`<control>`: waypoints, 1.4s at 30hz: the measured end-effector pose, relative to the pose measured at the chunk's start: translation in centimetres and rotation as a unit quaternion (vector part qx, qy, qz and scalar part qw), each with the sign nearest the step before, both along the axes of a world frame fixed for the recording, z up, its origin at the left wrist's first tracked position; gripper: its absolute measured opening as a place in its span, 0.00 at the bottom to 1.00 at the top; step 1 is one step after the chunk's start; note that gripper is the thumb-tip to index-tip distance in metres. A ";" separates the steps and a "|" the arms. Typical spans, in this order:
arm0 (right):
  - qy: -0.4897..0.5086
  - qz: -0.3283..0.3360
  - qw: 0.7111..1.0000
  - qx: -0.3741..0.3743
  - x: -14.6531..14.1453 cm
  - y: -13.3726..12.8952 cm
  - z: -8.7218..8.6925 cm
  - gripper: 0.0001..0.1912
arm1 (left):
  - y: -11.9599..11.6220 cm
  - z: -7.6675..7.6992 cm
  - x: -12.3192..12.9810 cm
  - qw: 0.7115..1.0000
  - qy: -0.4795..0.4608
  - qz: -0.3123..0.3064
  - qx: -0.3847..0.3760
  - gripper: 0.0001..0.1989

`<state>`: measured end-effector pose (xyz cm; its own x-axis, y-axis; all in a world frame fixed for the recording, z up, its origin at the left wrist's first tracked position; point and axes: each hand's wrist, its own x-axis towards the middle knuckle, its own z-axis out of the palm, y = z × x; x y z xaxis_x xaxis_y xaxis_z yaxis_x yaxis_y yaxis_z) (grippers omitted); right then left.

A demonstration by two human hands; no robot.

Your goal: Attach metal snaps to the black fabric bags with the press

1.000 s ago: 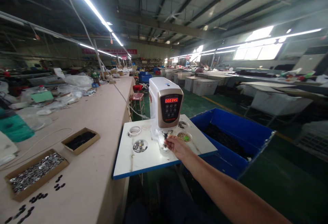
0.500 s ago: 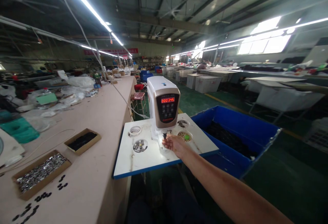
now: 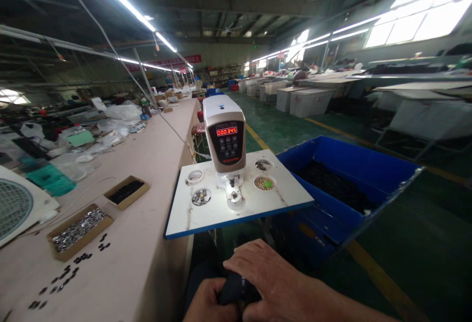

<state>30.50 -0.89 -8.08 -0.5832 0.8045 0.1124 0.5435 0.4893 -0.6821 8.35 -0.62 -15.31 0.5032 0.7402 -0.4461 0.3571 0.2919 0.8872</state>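
Note:
Low in front of my lap, a piece of dark cloth (image 3: 238, 286) with small pale marks is between my hands. My left hand (image 3: 209, 301) is closed round its left side, thumb on top. From the right, my right hand (image 3: 267, 269) is curled over the cloth, its fingertips partly hidden. Beyond them stands a white button-fastening press (image 3: 224, 135) with a red digit display, mounted on a white board (image 3: 217, 221) with a blue edge. The press's lower die (image 3: 233, 195) has no hand at it. Round cups in the board hold small metal parts (image 3: 201, 197) and brass-coloured pieces (image 3: 264, 183).
A long table (image 3: 147, 214) runs along the left, bearing a box of metal rings (image 3: 79, 228), a box of black parts (image 3: 126, 190), scattered black discs (image 3: 77, 260) and a fan (image 3: 16, 209). A blue bin (image 3: 332, 214) with dark goods stands right of the board.
My right hand has left the die of the press and come down to my lap. My left hand and the dark cloth have come into view. The camera has shifted slightly right.

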 end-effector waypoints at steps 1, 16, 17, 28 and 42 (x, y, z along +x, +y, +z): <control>-0.020 -0.008 1.000 0.000 0.1 -0.2 -0.5 0.35 | 0.7 0.4 0.5 1.000 0.006 -0.002 0.013 0.16; 0.165 -0.121 0.942 -0.265 3.0 5.7 -2.7 0.07 | 8.3 4.6 3.2 0.996 -0.061 -0.034 -0.049 0.17; 0.173 -0.133 0.939 -0.268 3.0 6.2 -2.6 0.06 | 9.0 4.6 3.4 0.996 -0.067 -0.029 -0.059 0.17; 0.093 -0.156 0.969 -0.169 4.2 10.7 -3.9 0.16 | 13.5 2.9 4.5 0.988 -0.097 -0.009 -0.123 0.19; 0.238 -0.204 0.928 -0.202 3.9 13.6 -4.8 0.20 | 17.0 3.1 5.5 0.993 -0.073 0.008 -0.096 0.20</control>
<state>34.37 12.71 -12.91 -0.1823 0.9800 -0.0801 0.2178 -0.0392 -0.9752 13.85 16.35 -12.16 0.5614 0.6572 -0.5029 0.2229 0.4651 0.8567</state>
